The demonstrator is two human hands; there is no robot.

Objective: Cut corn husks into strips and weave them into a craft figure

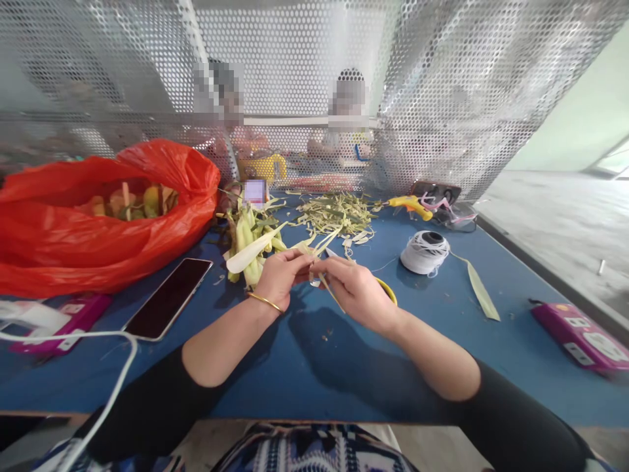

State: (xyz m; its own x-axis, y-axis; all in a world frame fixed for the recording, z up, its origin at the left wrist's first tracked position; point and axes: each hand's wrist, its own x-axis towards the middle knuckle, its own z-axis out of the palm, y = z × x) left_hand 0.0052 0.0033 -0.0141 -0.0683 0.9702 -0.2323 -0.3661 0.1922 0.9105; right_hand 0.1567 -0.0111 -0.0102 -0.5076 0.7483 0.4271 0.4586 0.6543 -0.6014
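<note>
My left hand (282, 276), with a gold bangle at the wrist, pinches pale green husk strips (327, 244) near the middle of the blue table (344, 373). Touching it from the right, my right hand (361, 292) has its fingers closed round the lower part of the same strips. A thin strip end hangs below the fingers. Partly under my right hand are yellow-rimmed scissors handles (386, 290). Just beyond my left hand lies a bundle of husks (246, 242). Cut husk pieces (339, 215) form a heap behind both hands.
On the left are a red plastic bag (181, 190), a phone (170, 298) and a purple power strip (83, 321) with a white cable. White thread (425, 253), a yellow glue gun (411, 206) and another purple strip (584, 334) lie right. People sit behind the perforated screen (295, 59).
</note>
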